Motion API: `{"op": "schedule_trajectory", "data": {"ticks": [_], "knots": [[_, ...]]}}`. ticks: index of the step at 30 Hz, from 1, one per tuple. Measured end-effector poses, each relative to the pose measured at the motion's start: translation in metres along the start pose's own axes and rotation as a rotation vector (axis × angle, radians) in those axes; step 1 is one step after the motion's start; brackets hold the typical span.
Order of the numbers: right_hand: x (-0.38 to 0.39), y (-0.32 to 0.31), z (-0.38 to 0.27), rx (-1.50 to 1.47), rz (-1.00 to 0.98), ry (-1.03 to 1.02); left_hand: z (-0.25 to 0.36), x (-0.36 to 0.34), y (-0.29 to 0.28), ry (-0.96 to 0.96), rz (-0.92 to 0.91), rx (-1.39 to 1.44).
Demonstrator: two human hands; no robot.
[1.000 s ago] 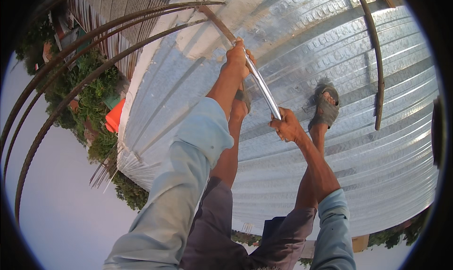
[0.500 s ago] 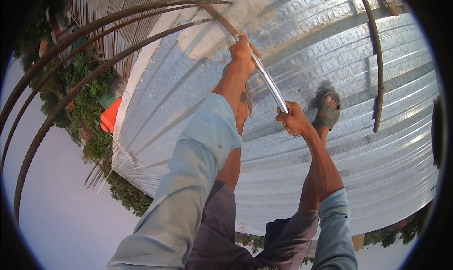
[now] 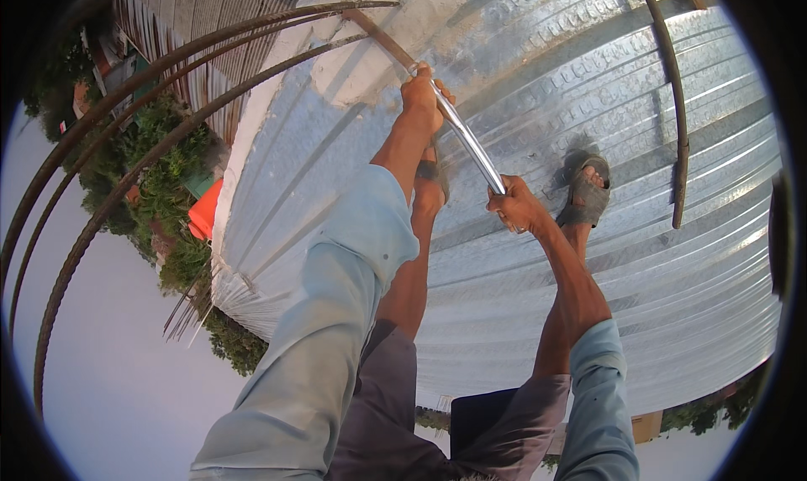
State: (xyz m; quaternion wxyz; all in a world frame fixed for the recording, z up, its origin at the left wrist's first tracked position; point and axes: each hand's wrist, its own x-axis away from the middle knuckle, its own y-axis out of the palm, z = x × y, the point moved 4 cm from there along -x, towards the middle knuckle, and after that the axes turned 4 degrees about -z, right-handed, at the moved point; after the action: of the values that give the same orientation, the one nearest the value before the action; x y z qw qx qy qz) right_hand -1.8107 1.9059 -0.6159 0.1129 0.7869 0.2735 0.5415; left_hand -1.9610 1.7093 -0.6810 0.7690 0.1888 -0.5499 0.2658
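Both my hands grip a long metal bar. Its far part is a rusty bar [image 3: 382, 35], and its near part is a shiny steel pipe [image 3: 471, 140]. My left hand [image 3: 423, 98] is wrapped round the middle, where rust meets shine. My right hand [image 3: 516, 203] closes on the pipe's near end. The rusty far end meets the tips of bent rebar rods [image 3: 227, 86] that curve in from the left; how it engages them is too small to tell. Below lies a corrugated metal sheet [image 3: 496, 271], with my sandalled feet on it.
A dark curved rod [image 3: 670, 86] lies across the sheet at the right. Pale cement [image 3: 353, 69] covers part of the far left, and the sheet's edge [image 3: 239, 187] drops off there. Beyond it are an orange container [image 3: 204, 210], trees [image 3: 160, 178] and a rusty roof [image 3: 202, 35].
The bar and both my hands have shifted slightly to the left, and the rebar tips have moved left with the bar's far end. My grip stays the same.
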Motion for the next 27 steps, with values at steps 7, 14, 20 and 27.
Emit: {"op": "schedule_trajectory", "data": {"ticks": [7,14,20,27], "knots": [[0.022,0.028,-0.023,-0.127,-0.017,0.074,0.018,0.016,-0.009,0.005,-0.124,-0.016],[0.028,0.048,-0.021,-0.592,-0.219,0.136,0.130,0.118,-0.099,0.399,0.078,-0.315],[0.026,0.052,-0.017,-0.656,-0.267,0.147,0.357,0.299,-0.114,1.266,-0.242,-0.370],[0.033,0.066,-0.024,-0.697,-0.293,0.151,0.373,0.286,-0.027,1.424,-0.151,-0.588]]}}
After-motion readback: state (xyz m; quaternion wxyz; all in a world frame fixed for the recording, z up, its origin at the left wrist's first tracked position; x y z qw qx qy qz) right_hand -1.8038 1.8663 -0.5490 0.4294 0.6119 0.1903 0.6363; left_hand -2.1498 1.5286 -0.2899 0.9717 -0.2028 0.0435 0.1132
